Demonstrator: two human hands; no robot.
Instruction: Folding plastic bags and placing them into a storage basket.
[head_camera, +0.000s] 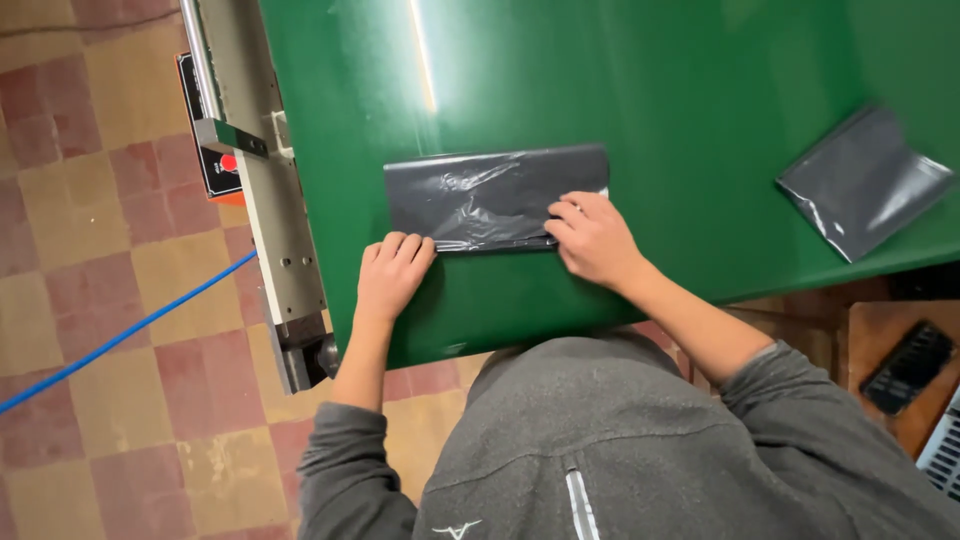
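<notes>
Presently, both hands press a folded dark grey plastic bag (495, 198) flat at centre frame on the green counter (700, 80). Left hand (392, 272) rests open-palmed at its lower left corner; right hand (592, 238) pins its lower right edge, fingers spread, grasping nothing. Film glossy, creased, rectangular. A second bag (862, 180) lies at right.

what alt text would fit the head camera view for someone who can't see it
Both hands, left hand and right hand, press on the near edge of a flat dark grey plastic bag on a green table. A second grey bag lies to the right.
</notes>
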